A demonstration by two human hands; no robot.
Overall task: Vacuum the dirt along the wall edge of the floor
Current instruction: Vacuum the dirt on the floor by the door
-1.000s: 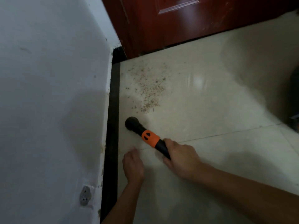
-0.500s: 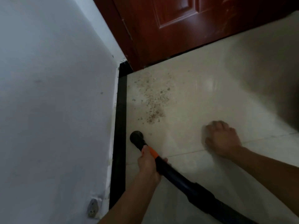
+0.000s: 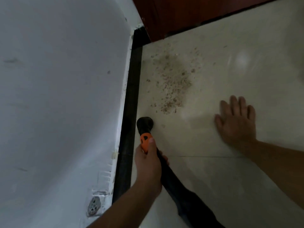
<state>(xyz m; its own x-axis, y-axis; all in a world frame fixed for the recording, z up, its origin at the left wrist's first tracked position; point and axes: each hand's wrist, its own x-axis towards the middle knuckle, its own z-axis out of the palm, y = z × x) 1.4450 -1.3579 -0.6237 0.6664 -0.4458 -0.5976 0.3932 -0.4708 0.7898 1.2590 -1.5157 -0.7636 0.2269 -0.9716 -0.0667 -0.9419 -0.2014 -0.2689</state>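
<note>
A patch of brown dirt crumbs point(image 3: 172, 83) lies on the pale floor tiles point(image 3: 213, 178) near the black skirting strip point(image 3: 131, 104) along the white wall point(image 3: 57, 96). The black vacuum nozzle point(image 3: 145, 125) with an orange collar point(image 3: 144, 142) points at the floor beside the skirting, just short of the dirt. My left hand point(image 3: 148, 167) grips the tube at the orange collar, thumb on top. My right hand point(image 3: 236, 122) lies flat on the tile to the right of the dirt, fingers spread and straight. The black hose point(image 3: 189, 199) runs back toward me.
A dark red wooden door point(image 3: 189, 14) closes the far end of the floor. A wall socket point(image 3: 93, 206) sits low on the wall at the lower left. A tile joint point(image 3: 205, 156) crosses the floor under my arms.
The vacuum tube passed from my right hand to my left. My right hand moved off to the right and went from a fist on the tile to a flat open palm.
</note>
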